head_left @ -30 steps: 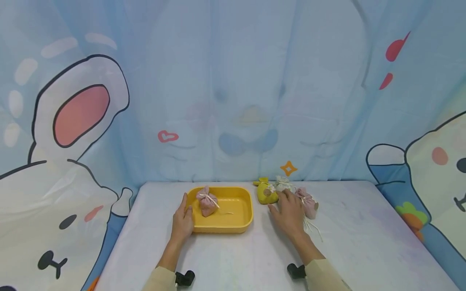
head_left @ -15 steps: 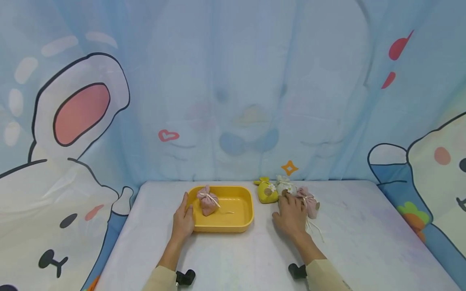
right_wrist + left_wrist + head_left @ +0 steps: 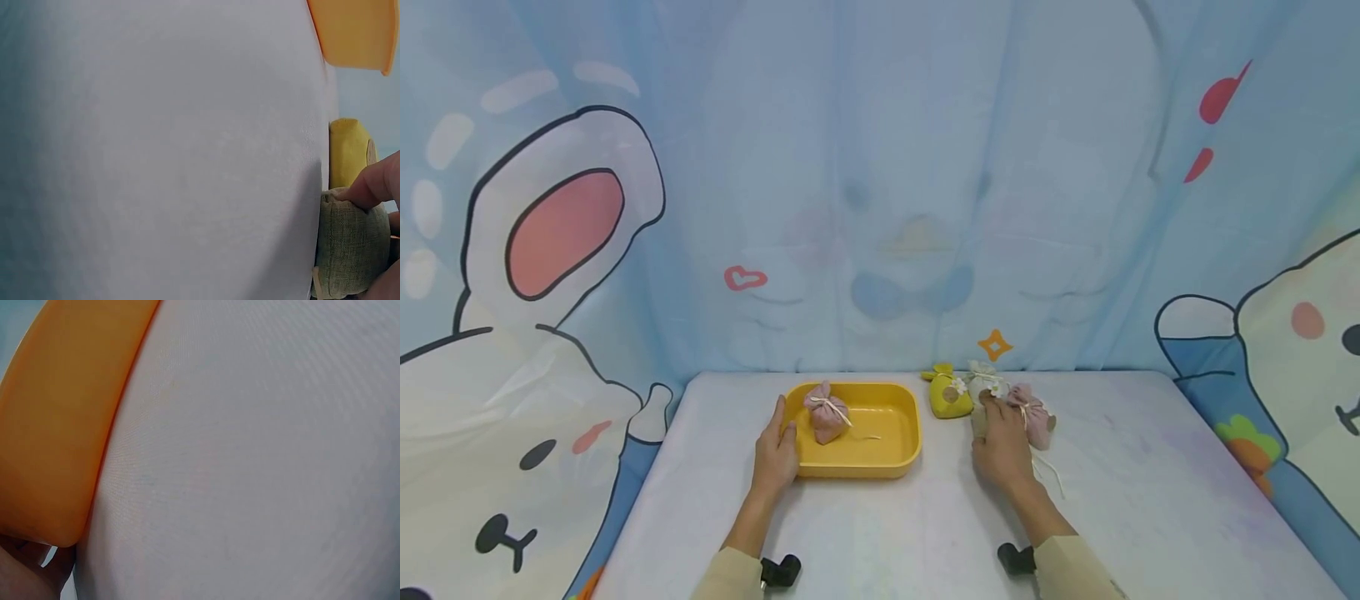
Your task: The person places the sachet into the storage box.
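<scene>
A shallow yellow tray (image 3: 857, 471) sits on the table, with a pink drawstring sachet (image 3: 829, 423) inside near its left end. My left hand (image 3: 775, 454) holds the tray by its left side; part of that hand shows below the tray's corner in the left wrist view. To the right, my right hand (image 3: 1003, 446) grips a grey-green drawstring sachet (image 3: 353, 247), thumb on its near side; the hand covers much of it in the head view. A yellow sachet (image 3: 950, 396) lies left of it, and another pink sachet (image 3: 1037, 421) lies right of it.
A white cloth (image 3: 880, 542) covers the table. Behind it hangs a light blue curtain (image 3: 917, 167) printed with cartoon animals. Thin pale cords (image 3: 1052, 477) trail from the right pink sachet towards the front.
My right hand has shifted slightly right and drawn its thumb in against the grey-green sachet. My left hand, the tray and the sachet in it have stayed in place.
</scene>
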### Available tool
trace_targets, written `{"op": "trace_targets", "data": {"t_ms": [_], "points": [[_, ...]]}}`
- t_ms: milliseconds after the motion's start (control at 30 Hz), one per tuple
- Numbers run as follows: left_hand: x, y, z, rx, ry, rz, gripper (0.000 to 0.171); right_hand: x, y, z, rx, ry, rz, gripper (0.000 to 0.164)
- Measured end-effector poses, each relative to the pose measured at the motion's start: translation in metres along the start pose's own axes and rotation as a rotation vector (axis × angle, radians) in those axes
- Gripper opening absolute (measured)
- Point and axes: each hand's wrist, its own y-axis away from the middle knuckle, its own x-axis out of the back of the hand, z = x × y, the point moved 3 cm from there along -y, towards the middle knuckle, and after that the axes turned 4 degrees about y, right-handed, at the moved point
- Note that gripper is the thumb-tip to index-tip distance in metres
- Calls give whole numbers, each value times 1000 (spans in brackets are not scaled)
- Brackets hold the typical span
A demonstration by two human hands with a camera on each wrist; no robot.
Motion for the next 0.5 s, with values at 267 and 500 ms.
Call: {"op": "trace_targets", "data": {"t_ms": [267, 500], "points": [[0, 0, 2, 6, 3, -1, 57, 5, -1, -4, 41, 24, 34, 40], [0, 1, 2, 10, 8, -2, 58, 3, 0, -6, 53, 57, 19, 38]]}}
